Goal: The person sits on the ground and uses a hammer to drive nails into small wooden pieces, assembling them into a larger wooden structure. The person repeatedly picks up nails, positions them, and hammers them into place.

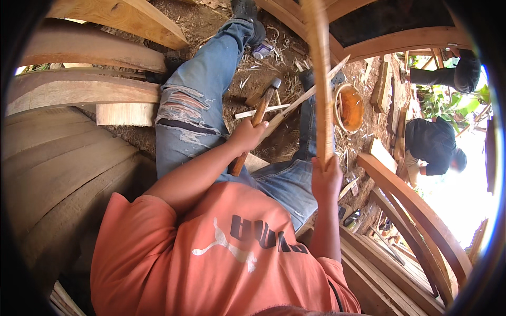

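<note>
My left hand (pixel 246 136) is closed around the wooden handle of a hammer (pixel 260 112), its metal head pointing away from me. A thin pointed strip of split wood (pixel 307 95) runs from beside that hand toward the far right; I cannot tell whether the hand also grips it. My right hand (pixel 326 181) is closed around the near end of a long, narrow wooden strip (pixel 322 89). That strip rises past the top edge and is blurred at its far end. Both hands are over my lap, in front of my jeans.
An orange bucket (pixel 350 109) stands right of my legs. A crushed can (pixel 262 50) lies among wood shavings near my foot. Curved timber ribs (pixel 89 50) and planking (pixel 58 163) flank my left. More curved beams (pixel 421 210) lie right, where another person (pixel 429 146) bends over.
</note>
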### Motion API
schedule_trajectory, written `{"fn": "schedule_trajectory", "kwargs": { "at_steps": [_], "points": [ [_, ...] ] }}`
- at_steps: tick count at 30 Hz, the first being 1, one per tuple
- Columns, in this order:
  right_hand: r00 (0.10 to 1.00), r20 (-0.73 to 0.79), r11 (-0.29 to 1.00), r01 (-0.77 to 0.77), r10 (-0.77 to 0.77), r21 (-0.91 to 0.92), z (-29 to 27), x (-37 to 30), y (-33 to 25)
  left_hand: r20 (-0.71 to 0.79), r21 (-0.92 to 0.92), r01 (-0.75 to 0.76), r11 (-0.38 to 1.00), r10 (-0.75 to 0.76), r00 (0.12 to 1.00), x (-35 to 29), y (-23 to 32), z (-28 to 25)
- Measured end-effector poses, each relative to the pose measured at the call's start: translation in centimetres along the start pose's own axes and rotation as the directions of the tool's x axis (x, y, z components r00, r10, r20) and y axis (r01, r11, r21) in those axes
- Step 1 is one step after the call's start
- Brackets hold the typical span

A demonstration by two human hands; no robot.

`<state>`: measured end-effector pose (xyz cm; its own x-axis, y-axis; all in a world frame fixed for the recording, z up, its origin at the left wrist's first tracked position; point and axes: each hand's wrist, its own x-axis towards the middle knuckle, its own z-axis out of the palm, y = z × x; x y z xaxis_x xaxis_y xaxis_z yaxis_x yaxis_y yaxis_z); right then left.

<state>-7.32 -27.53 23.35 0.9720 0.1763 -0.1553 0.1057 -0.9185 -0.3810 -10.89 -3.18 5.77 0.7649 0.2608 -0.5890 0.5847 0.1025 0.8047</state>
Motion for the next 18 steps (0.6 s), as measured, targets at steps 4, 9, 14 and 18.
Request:
{"fn": "schedule_trajectory", "kwargs": {
  "at_steps": [4,9,14,18],
  "points": [
    [0.974,-0.226,0.915,0.064,0.030,0.399,0.6,0.3,1.1,0.039,0.011,0.017,1.000,-0.018,0.999,-0.1,0.4,-0.2],
    [0.990,0.132,0.998,0.051,-0.055,0.031,6.6,-0.7,3.9,0.053,-0.008,0.000,1.000,0.000,0.999,-0.4,0.8,0.1],
    [0.954,0.296,0.992,0.078,-0.045,-0.101,6.2,-0.4,2.9,0.098,-0.085,0.241,0.967,-0.233,0.968,3.1,-3.8,-0.2],
    [0.980,0.198,1.000,-0.004,-0.002,0.026,4.0,-0.1,1.5,0.105,-0.119,0.263,0.958,-0.251,0.962,2.7,-2.4,-0.5]
  ]
}}
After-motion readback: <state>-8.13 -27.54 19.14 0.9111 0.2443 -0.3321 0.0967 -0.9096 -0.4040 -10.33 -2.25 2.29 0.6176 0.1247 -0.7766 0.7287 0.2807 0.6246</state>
